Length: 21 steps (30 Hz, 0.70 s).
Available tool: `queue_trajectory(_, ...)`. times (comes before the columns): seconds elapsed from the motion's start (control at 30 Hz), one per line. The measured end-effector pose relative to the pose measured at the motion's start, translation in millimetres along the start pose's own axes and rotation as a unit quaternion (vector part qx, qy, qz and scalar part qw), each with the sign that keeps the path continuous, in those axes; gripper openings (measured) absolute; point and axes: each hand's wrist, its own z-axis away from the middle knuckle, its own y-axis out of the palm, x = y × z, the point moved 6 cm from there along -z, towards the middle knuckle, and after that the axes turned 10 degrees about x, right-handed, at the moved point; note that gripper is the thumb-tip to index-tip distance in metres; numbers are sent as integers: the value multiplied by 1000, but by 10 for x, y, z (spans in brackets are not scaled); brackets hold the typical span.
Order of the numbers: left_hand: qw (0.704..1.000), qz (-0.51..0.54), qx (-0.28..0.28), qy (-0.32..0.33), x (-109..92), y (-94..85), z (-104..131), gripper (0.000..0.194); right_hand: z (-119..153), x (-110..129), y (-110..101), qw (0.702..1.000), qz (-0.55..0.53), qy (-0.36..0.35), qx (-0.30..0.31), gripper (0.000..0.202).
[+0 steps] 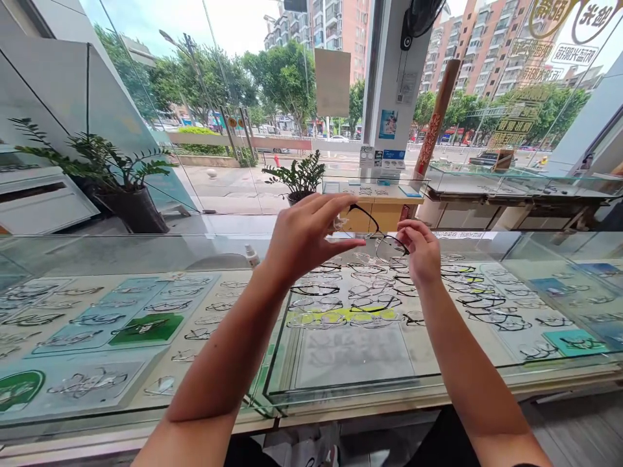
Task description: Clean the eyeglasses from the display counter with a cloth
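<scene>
A pair of dark-rimmed eyeglasses [376, 228] is held up above the glass counter, its two lenses tilted down to the right. My left hand [311, 230] is at the glasses' upper left, with a bit of white cloth or tissue [339, 222] between thumb and fingers; the thumb is stretched out below the frame. At the lower right end of the glasses, my right hand [421, 246] pinches the frame with thumb and fingertips. Rows of eyeglasses [374, 301] lie beneath both hands in the display case.
The glass display counter [341, 383] spans the view, with more eyeglasses [97, 318] at left. A small white bottle [252, 255] stands behind my left forearm. Potted plants [131, 207], a desk [384, 213] and a second glass counter [511, 188] are farther back, by the windows.
</scene>
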Motion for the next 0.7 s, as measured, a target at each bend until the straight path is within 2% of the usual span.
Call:
queue_trajectory(0.07, 998, -9, -47, -34, 59, -150, 16, 64, -194, 86, 15, 999, 35, -20, 31, 31)
queue_trajectory(0.13, 994, -19, -80, -69, 105, -276, 36, 64, -393, 289, 45, 992, 82, -72, 63, 45)
queue_trajectory(0.23, 986, -26, -124, -104, 145, -418, 86, 67, -557, 728, 73, 974, 140, -174, 45, 57)
queue_trajectory(0.33, 978, -17, -167, -121, 157, -501, 155, 66, -463, 1129, 172, 952, 184, -240, 34, 58)
queue_trajectory(0.4, 975, -4, -178, -133, 153, -516, 189, 63, -310, 1283, 292, 943, 218, -242, 73, 42)
queue_trajectory(0.43, 974, 1, -178, -138, 141, -514, 198, 62, -232, 1313, 362, 938, 240, -226, 107, 38)
queue_trajectory(0.47, 974, 2, -178, -143, 126, -509, 202, 61, -151, 1324, 439, 926, 275, -214, 146, 45)
queue_trajectory(0.53, 972, -5, -181, -153, 85, -496, 201, 60, -33, 1310, 527, 906, 332, -189, 181, 65)
queue_trajectory(0.6, 969, -12, -189, -162, 53, -473, 192, 61, 13, 1272, 561, 898, 360, -173, 184, 72)
queue_trajectory(0.7, 967, 3, -192, -170, 52, -406, 176, 60, -9, 1223, 572, 899, 368, -173, 163, 63)
